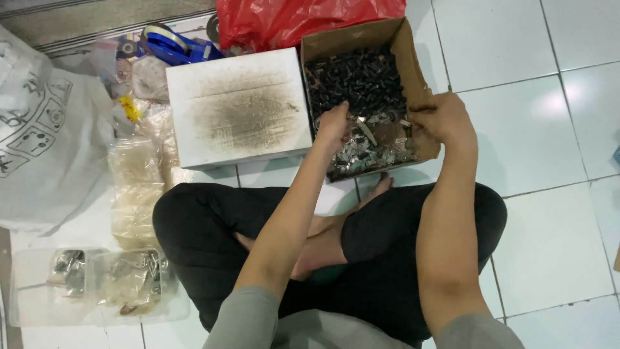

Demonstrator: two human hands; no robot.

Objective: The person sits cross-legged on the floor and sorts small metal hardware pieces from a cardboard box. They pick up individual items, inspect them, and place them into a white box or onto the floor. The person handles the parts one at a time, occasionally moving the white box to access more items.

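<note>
Two hands (332,126) (442,119), one cardboard box (413,71)

white box (239,110), red plastic bag (290,22), blue tape dispenser (171,44), clear bags (135,194)

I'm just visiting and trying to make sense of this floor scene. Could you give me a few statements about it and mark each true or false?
1. Both hands are over the open cardboard box. True: the left hand and the right hand reach into its near end.
2. That box holds only shiny metal pieces. False: small dark pieces fill the far part, shiny metal pieces the near part.
3. A closed white box with a dusty top stands beside the cardboard box. True.
4. The bag behind the boxes is green. False: the bag is red.
5. The person sits on a chair. False: cross-legged on the tiled floor.
</note>
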